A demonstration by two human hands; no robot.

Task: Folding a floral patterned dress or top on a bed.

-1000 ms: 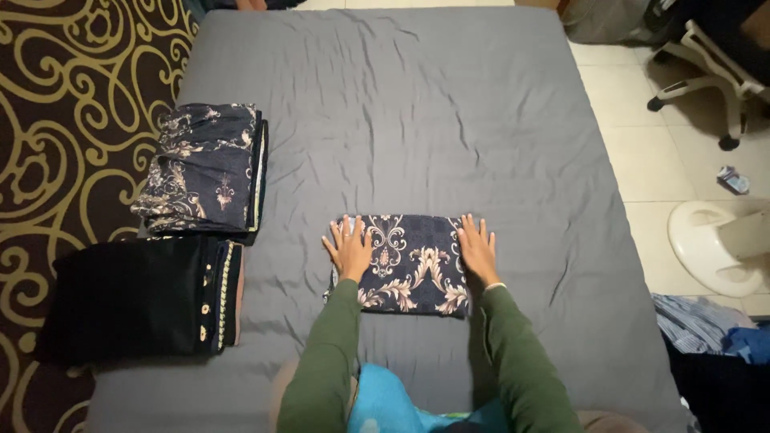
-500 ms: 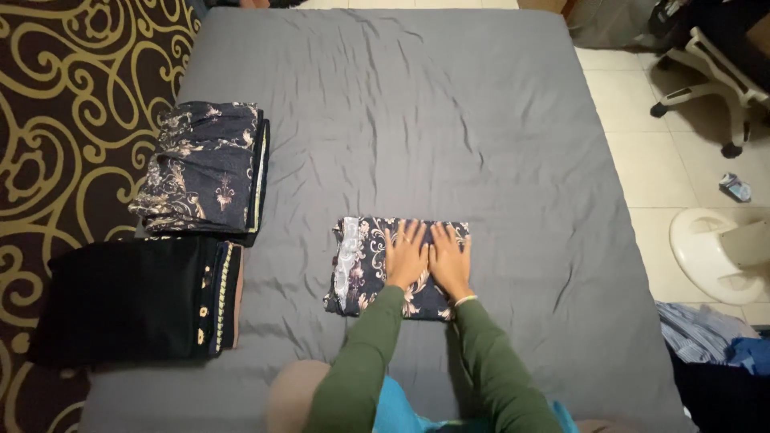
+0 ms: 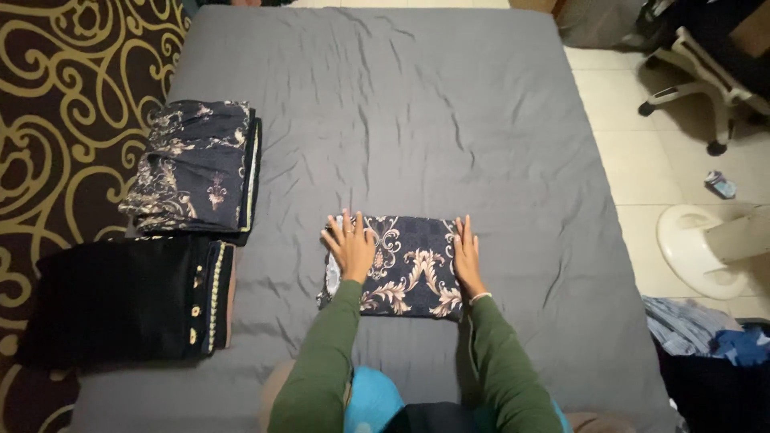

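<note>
A folded dark blue cloth with cream floral scrolls [image 3: 409, 265] lies on the grey bed sheet [image 3: 401, 120] near the front middle. My left hand [image 3: 350, 244] rests flat on its left end, fingers spread. My right hand [image 3: 466, 255] lies flat along its right edge, fingers together. Both palms press down on the cloth and neither grips it. My green sleeves reach in from the bottom of the view.
Two folded piles sit on the bed's left edge: a patterned dark blue one [image 3: 196, 168] and a black one with gold trim [image 3: 128, 301]. A dark rug with gold swirls [image 3: 64, 96] lies left. On the tiled floor at right are a chair [image 3: 706, 72], a white tub [image 3: 706, 248] and crumpled clothes [image 3: 690, 325].
My hands, side by side on the middle of the cloth half a second ago, have slid apart to its left and right ends. The cloth stays in place.
</note>
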